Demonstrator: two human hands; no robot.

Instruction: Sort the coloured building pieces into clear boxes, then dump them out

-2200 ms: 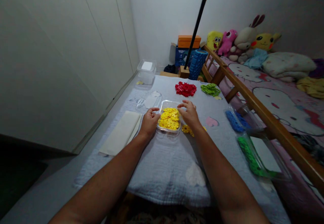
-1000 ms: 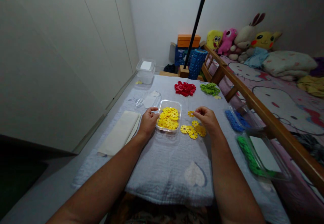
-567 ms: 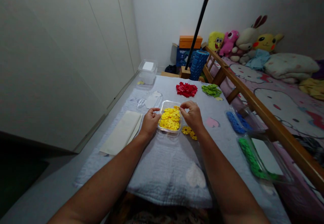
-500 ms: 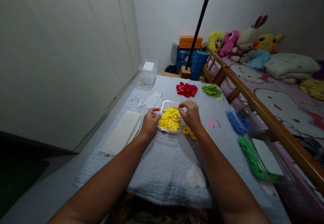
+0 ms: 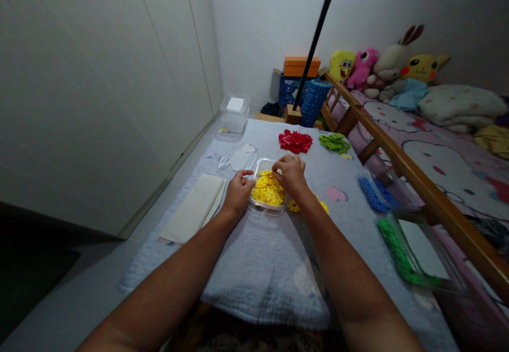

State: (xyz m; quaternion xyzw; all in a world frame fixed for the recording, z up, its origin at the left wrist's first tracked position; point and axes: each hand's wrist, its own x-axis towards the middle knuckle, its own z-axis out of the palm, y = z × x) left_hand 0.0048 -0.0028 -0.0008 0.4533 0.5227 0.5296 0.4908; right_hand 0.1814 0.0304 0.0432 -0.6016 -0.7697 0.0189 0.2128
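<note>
A clear plastic container [image 5: 268, 207] stands on the cloth in front of me, heaped with yellow flower-shaped discs [image 5: 267, 192]. My left hand [image 5: 239, 192] grips its left rim between thumb and fingers. Over the right side of the heap, my right hand [image 5: 291, 174] has its fingertips pinched together at a yellow disc, which they mostly cover. A few loose yellow discs [image 5: 293, 205] lie on the cloth right of the container, partly hidden under my right forearm. Behind the container, to its left, a clear lid [image 5: 242, 157] with a white label lies flat.
Red pieces [image 5: 295, 141] and light green pieces [image 5: 334, 142] lie in piles at the back. Boxes of blue pieces [image 5: 376, 193] and green pieces [image 5: 405, 251] line the right edge by the bed rail [image 5: 397, 145]. A folded cream cloth [image 5: 193, 209] lies left; a clear box [image 5: 235, 113] stands behind.
My right hand has moved left and inward over the heap of yellow discs, uncovering more loose discs on the cloth. My left hand keeps its hold on the container.
</note>
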